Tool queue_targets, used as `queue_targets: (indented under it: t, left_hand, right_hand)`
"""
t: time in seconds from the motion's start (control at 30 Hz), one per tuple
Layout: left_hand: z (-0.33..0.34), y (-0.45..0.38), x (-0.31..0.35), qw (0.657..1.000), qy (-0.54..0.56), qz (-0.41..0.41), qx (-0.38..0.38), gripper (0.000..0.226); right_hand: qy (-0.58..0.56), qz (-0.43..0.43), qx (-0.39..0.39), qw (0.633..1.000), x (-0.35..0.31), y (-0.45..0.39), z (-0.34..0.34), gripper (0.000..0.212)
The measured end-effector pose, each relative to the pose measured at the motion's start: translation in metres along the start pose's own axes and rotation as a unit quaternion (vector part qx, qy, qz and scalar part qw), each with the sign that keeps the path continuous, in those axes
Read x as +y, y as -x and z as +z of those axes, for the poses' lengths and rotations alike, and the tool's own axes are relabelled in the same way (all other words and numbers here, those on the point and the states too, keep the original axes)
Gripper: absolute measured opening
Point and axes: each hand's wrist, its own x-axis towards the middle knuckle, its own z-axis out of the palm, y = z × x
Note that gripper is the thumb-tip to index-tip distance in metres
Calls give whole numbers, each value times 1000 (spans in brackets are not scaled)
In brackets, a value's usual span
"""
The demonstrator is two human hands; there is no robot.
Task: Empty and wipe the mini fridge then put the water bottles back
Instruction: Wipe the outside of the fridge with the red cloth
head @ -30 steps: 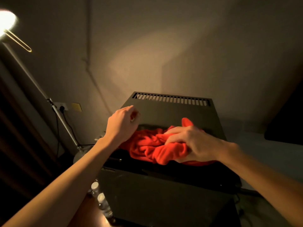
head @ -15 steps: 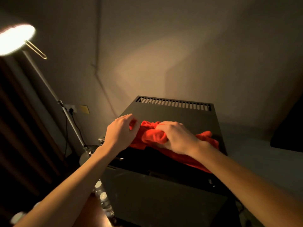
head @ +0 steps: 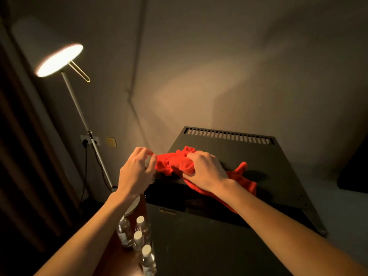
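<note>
The right hand [head: 205, 172] has its grip closed over a bunched red fleece-like cloth [head: 179, 164], fingers curled into the wad, while the left hand [head: 137, 170] pinches the cloth's left edge between thumb and fingertips [head: 153, 158]. The cloth lies on the top of the dark grey box-shaped metal mini fridge [head: 268, 168], near its left front corner, with a loose tail trailing right and near under the right forearm. It looks soft, light and limp, so it should bunch and drag rather than slide cleanly; holding it as a wad under the palm seems the surest way to press it flat for wiping. A slotted vent runs along the fridge top's far edge. Below the left forearm, near and left of the fridge, four small clear plastic water bottles with white caps [head: 139, 236] stand close together on a brown wooden surface; they seem full, thus moderately heavy and smooth, best taken round the body just under the cap. Whether the fridge interior is empty cannot be told, since the front is dark. Further left a lit white floor lamp [head: 59, 60] leans toward the beige wall, with a wall socket [head: 89, 140] behind its pole.
</note>
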Motion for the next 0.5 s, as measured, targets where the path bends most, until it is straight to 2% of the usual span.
queue_targets:
  t: [0.13,0.3,0.5]
  left_hand:
    - [-12,-4,-37,999,24,3,-27,24]
    - [-36,-9,-96,996,76,33,-44,37]
    - [-60,-14,-146,988,140,32,-59,36]
  right_hand:
    - [-9,-33,-10,999,-46,-14,20,29]
    - [-19,-8,-21,1000,-100,-37,47,51]
    - [-49,16,11,999,-155,-54,80,40]
